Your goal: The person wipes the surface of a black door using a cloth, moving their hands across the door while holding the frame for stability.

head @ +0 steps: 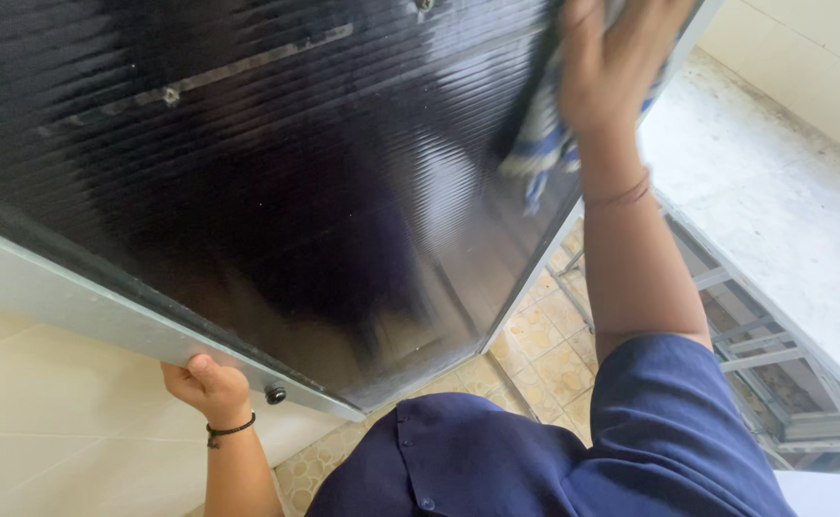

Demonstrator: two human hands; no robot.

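Observation:
A large dark ribbed glass panel (pixel 276 182) in a pale metal frame fills most of the head view, tilted and reflecting light. My right hand (pixel 611 62) presses a blue and white cloth (pixel 544 144) flat against the glass near its upper right edge. My left hand (pixel 207 383) grips the lower frame edge from underneath, beside a small black knob (pixel 275 393). A black band circles my left wrist, a thin red one my right. My dark blue shirt shows at the bottom.
A metal strip with a screw (pixel 171 94) runs across the glass at upper left. A grey stone countertop (pixel 774 201) lies to the right with a metal frame rack (pixel 764 354) below it. Patterned yellow floor tiles (pixel 544 354) show beneath; cream wall tiles (pixel 46 421) at left.

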